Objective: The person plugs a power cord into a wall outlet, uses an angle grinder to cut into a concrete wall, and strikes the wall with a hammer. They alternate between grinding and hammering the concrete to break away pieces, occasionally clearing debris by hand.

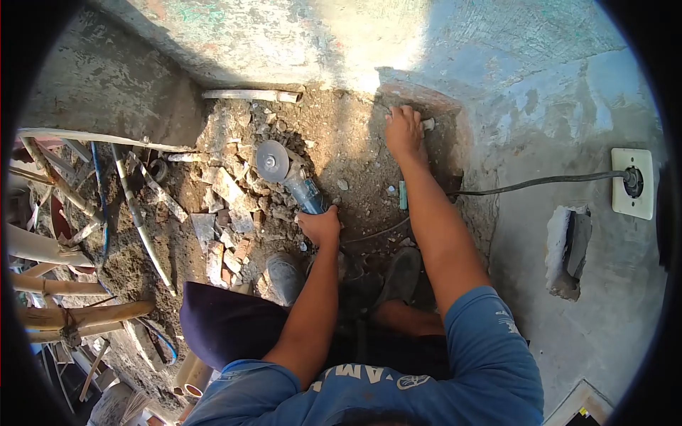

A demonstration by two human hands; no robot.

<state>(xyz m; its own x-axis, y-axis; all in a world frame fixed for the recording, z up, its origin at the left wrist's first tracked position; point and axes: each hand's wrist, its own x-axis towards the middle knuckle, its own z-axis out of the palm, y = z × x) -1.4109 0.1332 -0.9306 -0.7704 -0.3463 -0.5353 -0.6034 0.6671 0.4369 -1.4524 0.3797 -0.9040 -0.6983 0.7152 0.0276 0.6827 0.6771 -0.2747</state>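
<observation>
My left hand (319, 226) is wrapped round the rear body of an angle grinder (305, 193). The grinder's round grey disc (273, 161) points away from me, over the rubble. Close to the base of the far wall, my right hand (405, 133) has its fingers curled round a short white pipe (428, 124). Only one end of that pipe shows; the rest is hidden by the hand. A small green piece (403, 195) lies beside my right forearm.
Broken tile and brick rubble (231, 213) covers the ground at left. Bamboo poles (85, 316) and a white pipe (252, 95) lie further out. A black cable (533, 184) runs from a wall socket (631, 183) behind my right arm. The right wall has a cut-out hole (569, 252).
</observation>
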